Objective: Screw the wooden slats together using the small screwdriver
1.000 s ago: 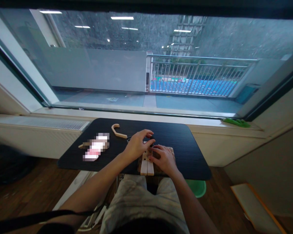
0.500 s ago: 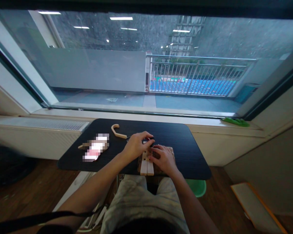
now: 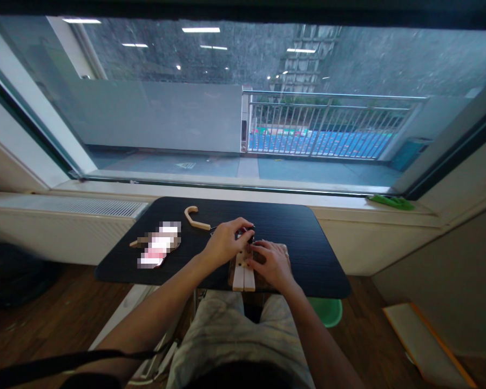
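In the head view, your left hand (image 3: 225,244) pinches a small dark piece (image 3: 251,239); your right hand (image 3: 274,263) curls against the wooden strips (image 3: 238,277) at the near edge of the table (image 3: 316,254), its grip unclear. They seem light, stiff, best held by their long sides.

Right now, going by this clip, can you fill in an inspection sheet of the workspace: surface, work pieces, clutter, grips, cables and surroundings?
Surface: black rounded-corner table.
Work pieces: two pale wooden strips, side by side at the near edge, dark holes visible.
Clutter: pale hook-shaped wooden piece; pixelated item, unidentifiable.
Left grip: bare hand, fingers at a small dark item; hold unclear.
Right grip: bare hand, thumb and fingertips at the strips' right side.
Cables: none identifiable; black strap-like band at lower left.
Surroundings: green plastic-looking basin below the table; bright green item on the white windowsill.
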Action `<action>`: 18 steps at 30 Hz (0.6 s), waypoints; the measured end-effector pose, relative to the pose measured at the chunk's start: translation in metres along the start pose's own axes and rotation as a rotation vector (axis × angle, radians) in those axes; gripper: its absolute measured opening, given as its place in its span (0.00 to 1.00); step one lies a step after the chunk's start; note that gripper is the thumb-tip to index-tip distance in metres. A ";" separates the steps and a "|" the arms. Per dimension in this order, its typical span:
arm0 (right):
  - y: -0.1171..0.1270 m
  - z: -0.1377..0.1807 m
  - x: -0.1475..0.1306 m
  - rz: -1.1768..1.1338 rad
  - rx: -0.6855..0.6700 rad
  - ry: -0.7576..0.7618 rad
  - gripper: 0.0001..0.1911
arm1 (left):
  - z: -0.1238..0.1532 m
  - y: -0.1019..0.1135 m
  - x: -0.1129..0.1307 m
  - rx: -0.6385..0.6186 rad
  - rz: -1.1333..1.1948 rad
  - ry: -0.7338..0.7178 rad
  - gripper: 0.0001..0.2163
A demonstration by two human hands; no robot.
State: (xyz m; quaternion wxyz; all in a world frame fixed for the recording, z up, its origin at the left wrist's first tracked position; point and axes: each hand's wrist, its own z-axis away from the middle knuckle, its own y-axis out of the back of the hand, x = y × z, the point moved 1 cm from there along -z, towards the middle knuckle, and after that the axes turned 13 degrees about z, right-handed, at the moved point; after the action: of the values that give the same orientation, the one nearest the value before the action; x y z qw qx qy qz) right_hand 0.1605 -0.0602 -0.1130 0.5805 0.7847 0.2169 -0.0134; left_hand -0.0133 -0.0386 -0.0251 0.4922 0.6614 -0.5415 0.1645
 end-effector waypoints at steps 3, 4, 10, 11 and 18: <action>0.000 0.000 0.000 0.005 -0.006 0.002 0.16 | 0.000 0.000 0.001 -0.011 0.008 0.007 0.07; 0.000 0.000 0.000 0.005 -0.007 0.002 0.16 | 0.000 0.000 0.001 -0.013 0.009 0.008 0.07; 0.000 0.000 -0.001 0.006 0.001 -0.004 0.17 | -0.002 -0.001 -0.001 -0.026 0.033 -0.019 0.08; 0.000 0.000 -0.001 0.009 0.002 -0.003 0.17 | -0.002 -0.001 -0.001 -0.026 0.037 -0.026 0.08; 0.002 0.000 -0.002 0.023 -0.002 -0.001 0.17 | 0.000 0.000 -0.004 -0.038 0.044 -0.039 0.09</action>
State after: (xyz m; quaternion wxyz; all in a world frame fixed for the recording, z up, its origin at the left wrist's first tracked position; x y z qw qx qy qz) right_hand 0.1598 -0.0613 -0.1104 0.5815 0.7866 0.2075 -0.0070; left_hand -0.0142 -0.0363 -0.0281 0.4904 0.6431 -0.5682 0.1522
